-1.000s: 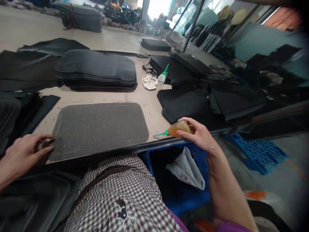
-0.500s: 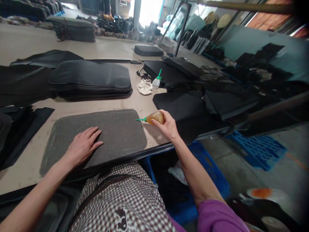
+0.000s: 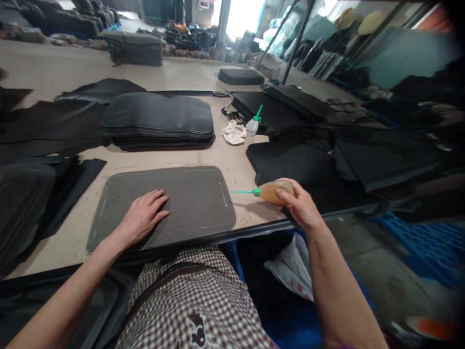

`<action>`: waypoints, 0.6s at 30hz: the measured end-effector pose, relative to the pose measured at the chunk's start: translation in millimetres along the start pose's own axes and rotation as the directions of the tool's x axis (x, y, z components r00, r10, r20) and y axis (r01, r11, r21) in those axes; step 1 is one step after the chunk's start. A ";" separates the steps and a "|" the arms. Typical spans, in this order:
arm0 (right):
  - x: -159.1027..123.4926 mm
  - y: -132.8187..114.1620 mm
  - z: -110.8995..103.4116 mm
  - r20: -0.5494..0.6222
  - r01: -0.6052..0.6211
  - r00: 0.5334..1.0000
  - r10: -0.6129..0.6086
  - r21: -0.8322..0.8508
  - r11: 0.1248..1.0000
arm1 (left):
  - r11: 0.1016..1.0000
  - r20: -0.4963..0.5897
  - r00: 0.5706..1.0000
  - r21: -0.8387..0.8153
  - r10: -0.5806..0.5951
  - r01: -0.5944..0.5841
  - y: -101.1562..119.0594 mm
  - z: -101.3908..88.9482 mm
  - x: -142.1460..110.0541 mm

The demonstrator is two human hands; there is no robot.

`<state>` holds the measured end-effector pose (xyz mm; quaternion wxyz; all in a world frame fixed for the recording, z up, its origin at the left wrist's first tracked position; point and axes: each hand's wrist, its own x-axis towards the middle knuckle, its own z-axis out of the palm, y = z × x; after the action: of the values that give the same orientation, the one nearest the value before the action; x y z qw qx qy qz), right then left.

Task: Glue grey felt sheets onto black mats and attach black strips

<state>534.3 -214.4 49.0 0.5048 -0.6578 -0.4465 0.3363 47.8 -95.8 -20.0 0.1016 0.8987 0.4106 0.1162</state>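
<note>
Left hand (image 3: pixel 143 218): flat, fingers spread open, palm down on the grey felt mat (image 3: pixel 181 201), holding nothing.
Right hand (image 3: pixel 300 206): fingers closed around the amber glue bottle (image 3: pixel 271 191); green nozzle points left, just right of the mat.
Desk (image 3: pixel 232 167): carries the mat at its near edge.
Far: stack of black mats (image 3: pixel 158 118); white squeeze bottle (image 3: pixel 253 126) beside a white rag (image 3: pixel 233 133).
</note>
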 end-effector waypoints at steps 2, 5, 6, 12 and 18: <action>17.8 10.0 11.2 -0.028 -0.059 0.997 0.068 0.253 0.966 | 0.996 -0.031 1.000 -0.086 -0.002 -0.001 0.6 -7.9 -6.4; 54.2 26.8 40.8 -0.025 -0.117 0.988 0.150 0.505 0.855 | 0.990 -0.096 0.992 -0.128 -0.076 0.063 -12.7 -25.5 -21.6; 67.8 32.1 52.2 -0.036 -0.125 0.984 0.173 0.556 0.822 | 0.990 -0.121 0.986 -0.100 -0.114 0.102 -22.2 -33.2 -29.1; 140.8 47.1 102.8 -0.115 -0.054 0.984 0.133 0.519 0.853 | 0.881 -0.224 0.926 0.306 -0.303 0.362 -110.5 -80.4 -93.2; 169.4 45.4 116.1 -0.138 0.131 0.984 -0.111 0.151 0.980 | 0.847 -0.149 0.958 0.448 -0.245 0.286 -156.7 -84.4 -120.1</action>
<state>505.4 -19.3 -24.0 0.6030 -0.6072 -0.4240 0.2964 -165.2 -79.3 1.7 -0.1197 0.8253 0.5506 0.0379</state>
